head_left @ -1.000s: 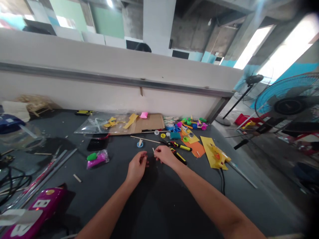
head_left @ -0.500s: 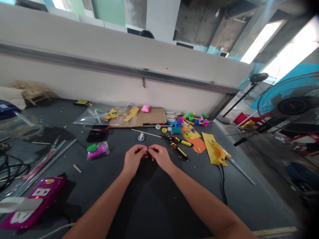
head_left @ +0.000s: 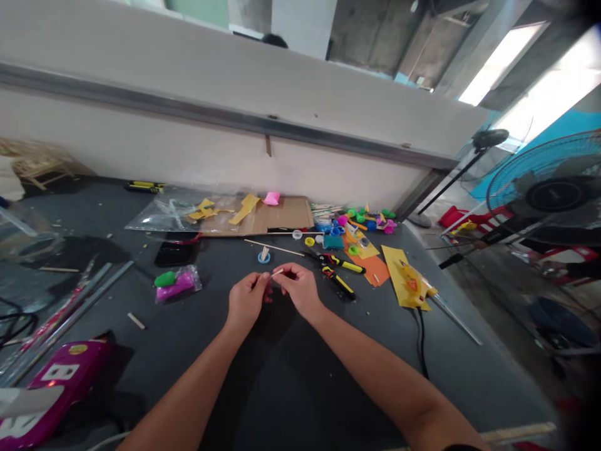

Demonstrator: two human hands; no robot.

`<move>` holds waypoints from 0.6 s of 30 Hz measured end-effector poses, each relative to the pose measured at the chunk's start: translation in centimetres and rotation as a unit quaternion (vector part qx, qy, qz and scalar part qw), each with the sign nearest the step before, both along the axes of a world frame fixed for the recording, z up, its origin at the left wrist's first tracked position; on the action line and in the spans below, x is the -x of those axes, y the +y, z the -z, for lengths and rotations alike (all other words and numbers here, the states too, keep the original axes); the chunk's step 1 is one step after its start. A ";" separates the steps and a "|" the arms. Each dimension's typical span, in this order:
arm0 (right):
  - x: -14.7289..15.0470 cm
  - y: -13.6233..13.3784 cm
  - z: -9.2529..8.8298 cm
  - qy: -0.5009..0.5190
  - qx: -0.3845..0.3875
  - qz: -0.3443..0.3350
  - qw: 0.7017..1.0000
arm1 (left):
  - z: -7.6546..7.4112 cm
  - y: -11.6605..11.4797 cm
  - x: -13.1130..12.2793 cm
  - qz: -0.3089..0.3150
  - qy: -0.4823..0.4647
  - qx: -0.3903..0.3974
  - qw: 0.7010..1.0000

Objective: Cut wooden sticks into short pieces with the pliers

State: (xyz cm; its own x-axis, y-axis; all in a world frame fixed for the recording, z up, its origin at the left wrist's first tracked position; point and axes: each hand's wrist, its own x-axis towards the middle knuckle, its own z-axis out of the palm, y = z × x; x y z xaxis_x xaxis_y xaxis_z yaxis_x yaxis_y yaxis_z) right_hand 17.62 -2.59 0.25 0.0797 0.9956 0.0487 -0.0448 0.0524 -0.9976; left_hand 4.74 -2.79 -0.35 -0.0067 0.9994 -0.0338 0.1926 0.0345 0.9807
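Above the middle of the dark table, my left hand (head_left: 245, 302) and my right hand (head_left: 303, 293) meet fingertip to fingertip. A short, pale wooden stick (head_left: 277, 272) runs between them, pinched at its right end by my right thumb and forefinger. Its left end meets my left thumb and forefinger, which are closed together. Just beyond my hands stands a small blue cap (head_left: 264, 257) with several short sticks (head_left: 265, 252) upright in it. To the right of it lie pliers with yellow and black handles (head_left: 340, 285), and a long thin stick (head_left: 273, 247) lies behind.
A yellow glue gun (head_left: 413, 282) rests on yellow paper (head_left: 393, 266) at right, its black cord (head_left: 422, 344) trailing forward. Cardboard (head_left: 286, 213), coloured caps and clay lie along the back. At left are a bagged purple lump (head_left: 176, 285), clear rods (head_left: 79, 313) and a magenta power strip (head_left: 66, 388).
My fingertips have parted slightly, and the pale stick now shows between them. My left hand has shifted a little left. The view has turned slightly right and down.
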 end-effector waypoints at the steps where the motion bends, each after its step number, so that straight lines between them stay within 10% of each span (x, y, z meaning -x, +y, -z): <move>1: 0.1 -0.1 0.1 0.007 0.001 0.000 1.000 | 0.0 -0.1 0.0 0.003 -0.004 -0.003 1.000; 18: -0.4 -0.2 1.0 0.122 0.040 0.010 0.992 | -0.6 -0.4 -0.5 0.023 -0.165 0.053 0.985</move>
